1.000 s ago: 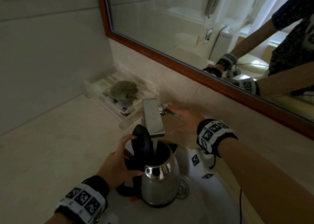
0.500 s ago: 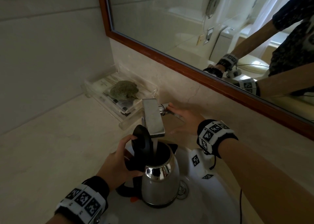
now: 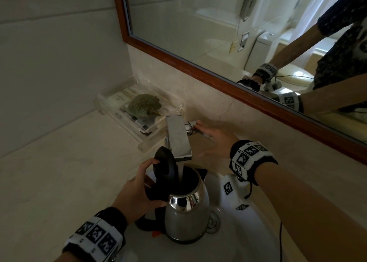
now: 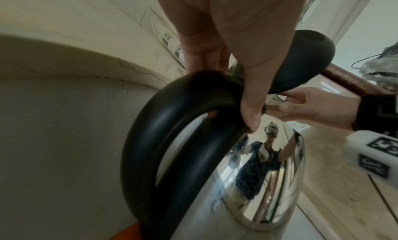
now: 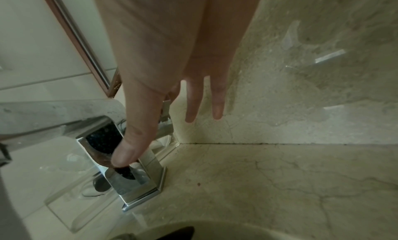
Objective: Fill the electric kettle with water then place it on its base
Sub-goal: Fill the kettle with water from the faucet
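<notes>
Nothing is shifting noticeably against the earlier frames: both hands and the kettle are keeping their places while water goes on running.

One polished stainless-steel electric kettle with a black plastic handle and lid (image 3: 187, 212) is standing upright in the white ceramic sink basin (image 3: 246, 240), toward the basin's back edge and just beside the drain. Its black lid (image 3: 164, 165) is standing flipped open. One rectangular chrome tap (image 3: 178, 140) is sending a stream of water (image 3: 181, 171) straight into the kettle's mouth.

The left hand (image 3: 139, 194) is gripping the top of the handle, fingers curled round it. The right hand (image 3: 215, 140) is resting by the chrome tap lever (image 3: 189, 127), fingers straight and spread, fingertips touching the lever.

Judging from this, the kettle is getting heavier as it is filling, and its rigid, mirror-smooth body is likely turning slippery where wet. The looped handle (image 4: 172, 124) is the safest hold, with the kettle kept level.

One clear acrylic tray (image 3: 147, 128) holding a greenish lump is sitting at the countertop's back edge, left of the tap. No kettle base is showing.
</notes>
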The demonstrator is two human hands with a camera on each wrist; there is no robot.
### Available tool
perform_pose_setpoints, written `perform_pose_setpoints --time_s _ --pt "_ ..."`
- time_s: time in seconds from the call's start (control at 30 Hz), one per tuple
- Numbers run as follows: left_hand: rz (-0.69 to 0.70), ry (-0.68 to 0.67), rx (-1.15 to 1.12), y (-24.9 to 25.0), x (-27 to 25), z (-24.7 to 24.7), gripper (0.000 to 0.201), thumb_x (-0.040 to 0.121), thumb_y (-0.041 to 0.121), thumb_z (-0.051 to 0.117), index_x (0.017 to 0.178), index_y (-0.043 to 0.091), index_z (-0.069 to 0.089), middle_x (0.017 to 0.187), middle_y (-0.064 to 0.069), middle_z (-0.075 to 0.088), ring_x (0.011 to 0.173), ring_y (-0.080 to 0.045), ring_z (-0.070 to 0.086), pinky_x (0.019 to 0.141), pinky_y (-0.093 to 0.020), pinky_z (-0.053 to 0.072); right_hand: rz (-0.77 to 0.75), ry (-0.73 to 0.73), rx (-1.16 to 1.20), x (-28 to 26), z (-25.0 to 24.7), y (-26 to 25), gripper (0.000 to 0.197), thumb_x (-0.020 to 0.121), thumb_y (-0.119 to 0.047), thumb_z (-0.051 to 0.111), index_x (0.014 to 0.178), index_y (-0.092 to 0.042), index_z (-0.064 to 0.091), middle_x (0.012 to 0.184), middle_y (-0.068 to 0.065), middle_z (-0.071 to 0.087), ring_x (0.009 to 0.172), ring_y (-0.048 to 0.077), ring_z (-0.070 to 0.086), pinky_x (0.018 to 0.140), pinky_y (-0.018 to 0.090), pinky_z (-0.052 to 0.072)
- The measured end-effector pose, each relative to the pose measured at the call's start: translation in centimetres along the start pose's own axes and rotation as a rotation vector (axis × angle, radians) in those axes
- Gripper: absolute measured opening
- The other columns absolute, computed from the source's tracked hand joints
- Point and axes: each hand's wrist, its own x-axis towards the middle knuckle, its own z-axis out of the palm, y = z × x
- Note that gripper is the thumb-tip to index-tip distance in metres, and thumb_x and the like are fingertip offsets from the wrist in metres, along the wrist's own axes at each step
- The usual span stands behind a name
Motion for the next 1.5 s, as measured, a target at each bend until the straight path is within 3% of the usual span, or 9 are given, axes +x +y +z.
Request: perform_pose_setpoints --time_s 0.27,0.43,0.57,0.67,0.87,1.0,1.1,1.27,1.5 --pt "-0.027 0.003 -0.009 0.2 -0.2 0.0 0.100 0.056 0.022 0.084 0.108 0.065 0.011 0.088 0.006 0.063 0.083 -0.011 0.063 0.080 -0.031 0.054 -0.013 0.001 -0.069 -0.3 -0.3 -0.5 0.096 0.073 -0.029 0.077 0.148 -0.023 0.018 0.158 -0.007 0.012 0.144 0.014 0.021 0.115 0.026 0.020" --pt "-0.039 0.002 -0.023 0.3 -0.2 0.0 0.099 0.058 0.020 0.084 0.113 0.059 0.012 0.087 0.008 0.062 0.081 -0.007 0.062 0.078 -0.028 0.054 -0.008 -0.002 -0.068 -0.3 -0.5 -0.6 0.095 0.072 -0.030 0.077 0.147 -0.024 0.019 0.158 -0.009 0.013 0.144 0.013 0.021 0.113 0.023 0.019" --pt "-0.025 0.014 -0.016 0.3 -0.2 0.1 0.103 0.057 0.019 0.085 0.126 0.044 0.013 0.084 0.013 0.060 0.078 -0.005 0.061 0.074 -0.020 0.050 -0.007 0.008 -0.034 -0.4 -0.3 -0.5 0.095 0.072 -0.027 0.078 0.147 -0.023 0.020 0.158 -0.007 0.014 0.143 0.011 0.021 0.106 0.013 0.015" --pt "-0.021 0.014 -0.005 0.3 -0.2 0.1 0.101 0.057 0.019 0.085 0.122 0.048 0.012 0.083 0.012 0.062 0.077 -0.005 0.062 0.073 -0.021 0.051 -0.007 0.014 -0.027 -0.4 -0.3 -0.5 0.095 0.072 -0.027 0.078 0.147 -0.022 0.020 0.158 -0.007 0.014 0.144 0.010 0.020 0.105 0.012 0.015" --pt "-0.028 0.000 0.005 0.5 -0.3 0.2 0.102 0.058 0.019 0.084 0.130 0.038 0.013 0.086 0.015 0.057 0.083 -0.010 0.060 0.080 -0.026 0.051 0.004 0.010 -0.023 -0.5 -0.4 -0.6 0.095 0.072 -0.026 0.078 0.147 -0.024 0.021 0.158 -0.008 0.013 0.144 0.010 0.020 0.111 0.017 0.018" --pt "-0.031 -0.001 -0.003 0.3 -0.2 0.1 0.101 0.059 0.020 0.084 0.123 0.047 0.011 0.088 0.014 0.058 0.084 -0.009 0.060 0.078 -0.024 0.051 0.016 -0.004 -0.049 -0.6 -0.4 -0.9 0.094 0.073 -0.029 0.077 0.147 -0.025 0.019 0.158 -0.010 0.012 0.144 0.013 0.020 0.117 0.027 0.022" --pt "-0.026 0.001 -0.017 0.3 -0.3 0.2 0.098 0.059 0.019 0.084 0.117 0.049 0.011 0.087 0.014 0.058 0.081 -0.007 0.060 0.074 -0.019 0.049 0.011 0.000 -0.053 -0.5 -0.5 -1.0 0.094 0.073 -0.030 0.077 0.147 -0.025 0.019 0.158 -0.009 0.012 0.144 0.012 0.021 0.111 0.019 0.019" --pt "-0.034 0.008 -0.022 0.2 -0.3 0.2 0.096 0.057 0.020 0.084 0.109 0.060 0.014 0.089 0.006 0.062 0.084 -0.013 0.063 0.079 -0.031 0.055 0.006 0.003 -0.030 -0.7 -0.5 -0.9 0.092 0.074 -0.025 0.077 0.147 -0.024 0.020 0.158 -0.009 0.012 0.144 0.009 0.019 0.102 0.007 0.012" --pt "-0.035 0.008 -0.007 0.2 -0.3 0.2 0.100 0.057 0.021 0.084 0.108 0.065 0.010 0.090 0.005 0.064 0.084 -0.013 0.064 0.080 -0.034 0.055 0.019 0.003 -0.049 -0.7 -0.5 -1.2 0.094 0.073 -0.028 0.077 0.147 -0.025 0.019 0.158 -0.010 0.012 0.144 0.011 0.021 0.112 0.019 0.019"
